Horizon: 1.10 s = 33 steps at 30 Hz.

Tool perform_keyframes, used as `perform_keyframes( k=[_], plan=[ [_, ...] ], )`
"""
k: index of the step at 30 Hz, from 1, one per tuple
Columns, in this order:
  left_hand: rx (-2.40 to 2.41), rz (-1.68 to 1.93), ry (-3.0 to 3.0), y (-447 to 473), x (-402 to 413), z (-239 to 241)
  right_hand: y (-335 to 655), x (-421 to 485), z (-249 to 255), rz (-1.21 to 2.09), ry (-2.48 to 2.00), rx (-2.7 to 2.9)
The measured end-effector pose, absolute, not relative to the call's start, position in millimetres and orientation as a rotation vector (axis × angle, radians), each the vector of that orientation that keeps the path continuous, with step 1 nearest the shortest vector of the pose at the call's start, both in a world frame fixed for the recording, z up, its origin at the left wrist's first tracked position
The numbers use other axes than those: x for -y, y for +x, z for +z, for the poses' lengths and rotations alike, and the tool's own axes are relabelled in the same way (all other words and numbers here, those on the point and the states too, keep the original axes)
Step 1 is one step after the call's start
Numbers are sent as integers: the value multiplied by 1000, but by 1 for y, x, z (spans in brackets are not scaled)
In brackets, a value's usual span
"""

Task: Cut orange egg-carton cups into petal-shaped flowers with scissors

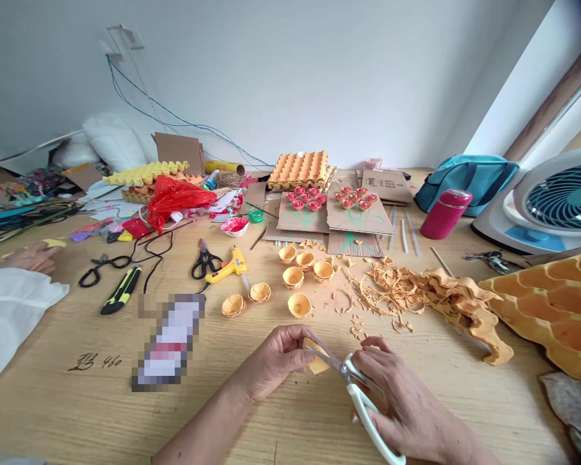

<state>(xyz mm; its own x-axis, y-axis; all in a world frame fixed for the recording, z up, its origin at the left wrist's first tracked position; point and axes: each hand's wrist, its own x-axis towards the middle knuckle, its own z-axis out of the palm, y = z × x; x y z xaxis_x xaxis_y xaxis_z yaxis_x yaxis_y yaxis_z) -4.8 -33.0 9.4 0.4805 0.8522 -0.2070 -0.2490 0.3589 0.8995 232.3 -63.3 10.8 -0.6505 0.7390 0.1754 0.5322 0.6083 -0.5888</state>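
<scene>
My left hand (277, 358) is closed on a small orange egg-carton cup piece (315, 363) near the table's front edge. My right hand (401, 400) grips white-handled scissors (363, 399), whose blades reach into that piece. Just beyond my hands lie several cut orange cups (299, 305) and a heap of orange trimmings (401, 290). A torn orange egg tray (552, 307) lies at the right.
A yellow glue gun (228, 268), black scissors (204, 261) and a utility knife (121, 290) lie left of centre. Cardboard sheets with red paper flowers (306, 199) sit farther back. Another person's hand and white sleeve (14, 294) rest at the left. A fan (552, 200) stands at the right.
</scene>
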Motion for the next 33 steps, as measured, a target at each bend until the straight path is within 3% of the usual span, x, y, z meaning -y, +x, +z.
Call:
perform_keyframes(
  k=[33],
  plan=[
    [-770,719,1393,-10,31,17,234,66,15,659,-1014,2508]
  ],
)
